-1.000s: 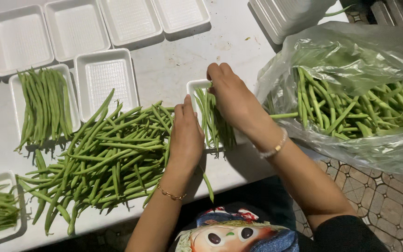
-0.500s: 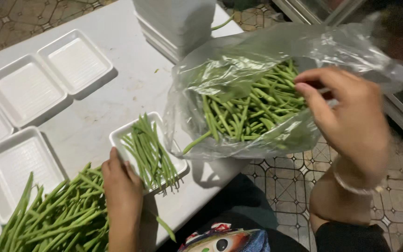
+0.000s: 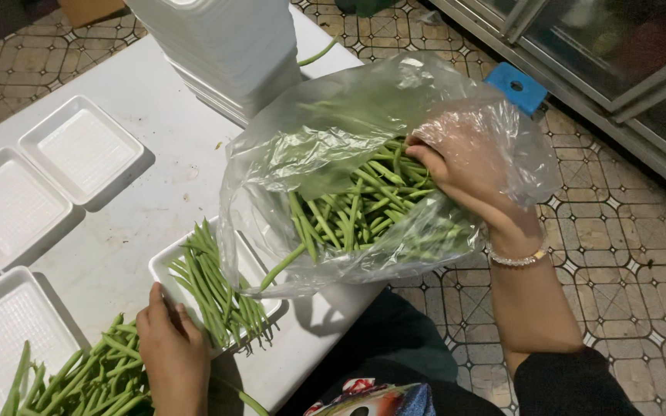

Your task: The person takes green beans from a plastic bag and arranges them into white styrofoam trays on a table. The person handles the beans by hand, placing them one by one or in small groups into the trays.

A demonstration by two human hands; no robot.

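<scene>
The right hand (image 3: 468, 173) reaches inside the clear plastic bag (image 3: 310, 146), fingers closing on green beans (image 3: 356, 204) lying lengthwise toward it, while the left hand (image 3: 171, 350) rests flat, empty, on the tray (image 3: 165, 271) edge.

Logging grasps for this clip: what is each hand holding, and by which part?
Right hand, inside the plastic bag, closes on green beans; exact hold hidden. Left hand rests on the foam tray edge, holding nothing.

Light from above, bright on white table (image 3: 156, 154); floor dimmer. Soft shadows beside trays (image 3: 82, 146). Glare on plastic bag (image 3: 348, 115). Slight softness overall, corners darker.
</scene>
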